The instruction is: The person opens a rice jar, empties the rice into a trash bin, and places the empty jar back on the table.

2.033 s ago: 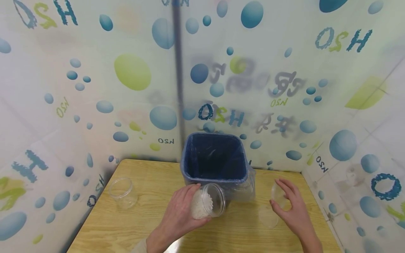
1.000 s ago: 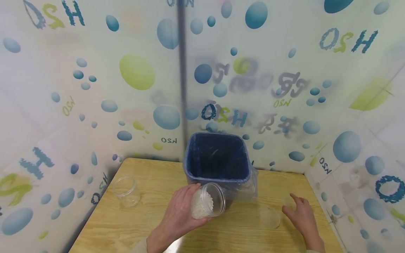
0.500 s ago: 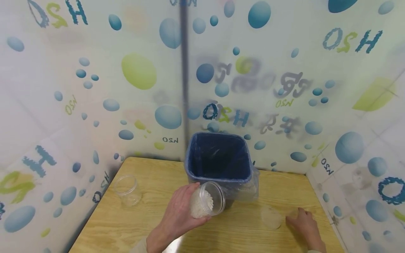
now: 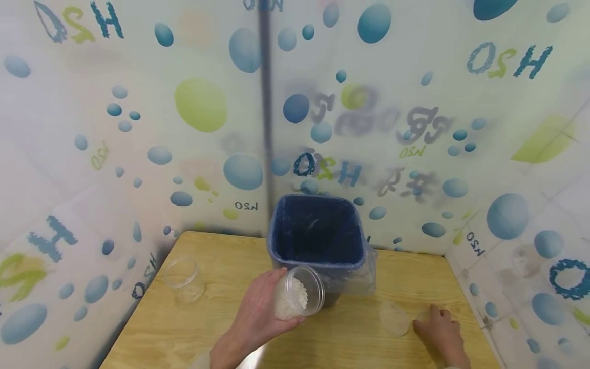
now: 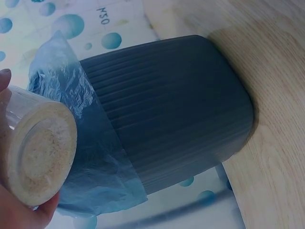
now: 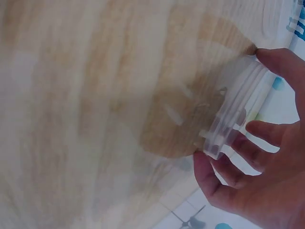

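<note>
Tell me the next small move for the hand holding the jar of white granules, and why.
Probably tip the jar further over the bin: the left hand holds it open-mouthed, tilted toward the lined bin's rim, granules inside, while the right hand holds the lid at the table.

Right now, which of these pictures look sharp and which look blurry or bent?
Head view: fairly sharp, but wide-angle bending curves the walls, and grey lettering on the curtain looks smeared. Left wrist view: crisp on the ribbed bin and the jar of white grains. Right wrist view: the wooden table is motion-blurred, and the clear lid by the fingers is hazy.
</note>
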Motion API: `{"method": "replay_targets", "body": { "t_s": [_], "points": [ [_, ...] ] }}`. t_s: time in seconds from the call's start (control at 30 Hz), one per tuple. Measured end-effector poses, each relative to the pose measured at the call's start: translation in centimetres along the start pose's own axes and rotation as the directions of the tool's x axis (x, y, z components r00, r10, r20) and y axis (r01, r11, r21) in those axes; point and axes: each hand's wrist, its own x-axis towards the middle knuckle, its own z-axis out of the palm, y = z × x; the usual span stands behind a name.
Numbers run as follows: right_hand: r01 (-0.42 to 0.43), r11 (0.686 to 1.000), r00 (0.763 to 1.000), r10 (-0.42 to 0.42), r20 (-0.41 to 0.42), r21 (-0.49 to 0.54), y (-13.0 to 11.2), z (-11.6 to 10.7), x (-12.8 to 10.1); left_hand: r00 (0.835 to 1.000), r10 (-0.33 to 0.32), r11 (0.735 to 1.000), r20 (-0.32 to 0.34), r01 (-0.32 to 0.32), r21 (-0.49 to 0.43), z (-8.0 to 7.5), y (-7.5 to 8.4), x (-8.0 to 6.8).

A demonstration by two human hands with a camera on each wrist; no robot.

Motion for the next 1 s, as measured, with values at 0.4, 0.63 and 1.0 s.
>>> {"method": "replay_targets", "body": {
  "t_s": [0.4, 0.63, 1.0],
  "points": [
    [0.046, 0.999, 0.998, -0.047, -0.048, -0.017, 0.0, 0.5, -0.2, 1.0, -0.026, 1.0, 0.003, 0.026, -0.006, -0.3, 0.1, -0.2],
    [0.069, 0.998, 0.996, -0.069, -0.05, -0.008, 0.0, 0.4, -0.1, 1.0, -0.03, 0.999, 0.007, 0.03, -0.02, -0.4, 0.1, -0.2],
    [0.065, 0.996, 0.996, -0.062, -0.056, 0.06, 1.0, 0.1, -0.4, 0.999, -0.047, 0.999, 0.017, 0.047, -0.018, -0.7, 0.2, -0.3]
  ]
}}
